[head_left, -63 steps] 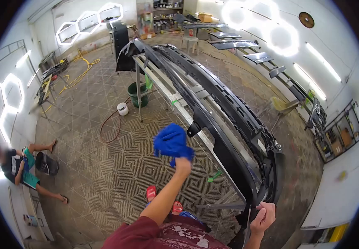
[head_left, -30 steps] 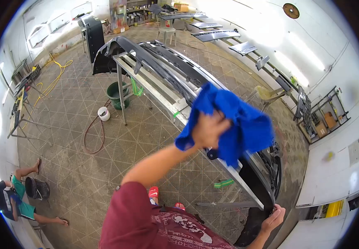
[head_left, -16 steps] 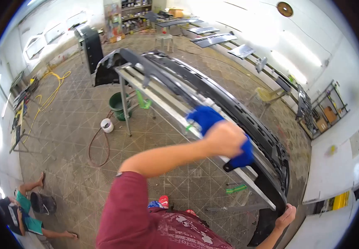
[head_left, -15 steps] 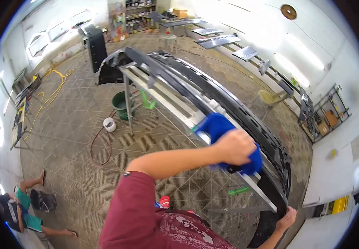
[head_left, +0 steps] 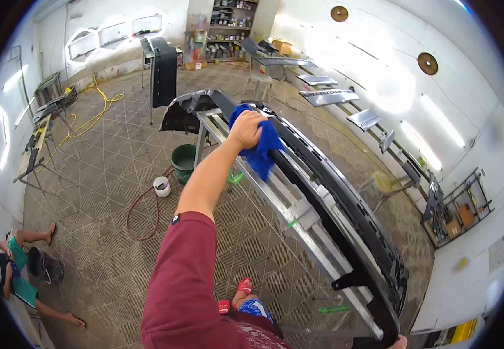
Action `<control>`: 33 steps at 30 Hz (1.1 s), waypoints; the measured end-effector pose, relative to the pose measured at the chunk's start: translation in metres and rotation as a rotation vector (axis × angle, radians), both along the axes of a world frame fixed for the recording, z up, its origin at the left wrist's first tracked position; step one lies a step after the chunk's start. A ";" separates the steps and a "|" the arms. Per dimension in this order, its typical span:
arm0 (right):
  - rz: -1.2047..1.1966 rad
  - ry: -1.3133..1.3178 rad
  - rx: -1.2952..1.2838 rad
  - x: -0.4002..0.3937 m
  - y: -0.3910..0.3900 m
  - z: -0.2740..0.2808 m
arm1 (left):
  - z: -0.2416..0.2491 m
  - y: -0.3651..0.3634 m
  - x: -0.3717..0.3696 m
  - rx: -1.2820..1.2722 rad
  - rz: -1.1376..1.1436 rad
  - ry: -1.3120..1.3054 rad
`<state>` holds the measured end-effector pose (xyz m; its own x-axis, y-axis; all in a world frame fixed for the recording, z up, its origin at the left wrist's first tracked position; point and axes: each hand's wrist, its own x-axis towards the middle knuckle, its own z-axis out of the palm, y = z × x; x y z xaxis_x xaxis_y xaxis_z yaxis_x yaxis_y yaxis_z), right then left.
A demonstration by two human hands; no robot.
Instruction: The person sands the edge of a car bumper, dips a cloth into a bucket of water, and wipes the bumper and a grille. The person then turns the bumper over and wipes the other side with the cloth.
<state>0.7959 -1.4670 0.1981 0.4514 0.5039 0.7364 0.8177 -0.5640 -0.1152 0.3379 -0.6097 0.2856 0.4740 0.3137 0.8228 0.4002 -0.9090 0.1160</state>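
A long black bumper [head_left: 307,189] lies along a metal stand [head_left: 275,203] that runs from the upper middle to the lower right. My left hand [head_left: 247,129] is closed on a blue cloth [head_left: 262,152], which rests on the bumper toward its far end. Part of the cloth hangs over the side. At the near end of the bumper, low on the right, my right hand [head_left: 400,343] shows only in part at the image edge, and its fingers are mostly hidden.
A green bucket [head_left: 184,158] and a white pail [head_left: 162,186] stand beside the stand, with a red hose [head_left: 128,218]. A seated person [head_left: 16,270] is at the lower left beside a black bucket [head_left: 45,267]. More panels [head_left: 329,97] rest on a rack behind.
My left hand has moved with the blue cloth up and away along the bumper, toward its far end. The view has shifted, and less of my right hand shows.
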 end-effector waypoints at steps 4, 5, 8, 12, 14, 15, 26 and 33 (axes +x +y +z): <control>-0.100 -0.040 -0.067 -0.026 0.015 0.025 | -0.035 -0.020 0.029 -0.110 0.280 -0.634; -0.034 0.151 0.082 -0.029 0.033 0.037 | -0.046 -0.032 0.047 -0.242 0.163 -0.788; 0.065 0.196 -0.009 -0.021 0.093 0.081 | -0.068 -0.064 0.073 -0.378 0.285 -0.753; 0.309 -0.007 -0.160 -0.042 0.210 0.177 | -0.071 -0.079 0.062 -0.375 0.290 -0.656; 0.400 -0.019 -0.130 -0.035 0.249 0.195 | -0.081 -0.051 0.045 -0.583 0.103 -0.691; 0.461 -0.020 -0.133 -0.033 0.266 0.202 | -0.085 -0.055 0.043 -0.882 -0.352 -1.040; 0.880 0.044 -0.256 -0.080 0.467 0.248 | -0.112 -0.009 -0.013 -1.054 -0.529 -0.708; 1.090 0.060 -0.456 -0.151 0.549 0.230 | -0.094 -0.016 -0.036 -0.834 -0.231 -0.349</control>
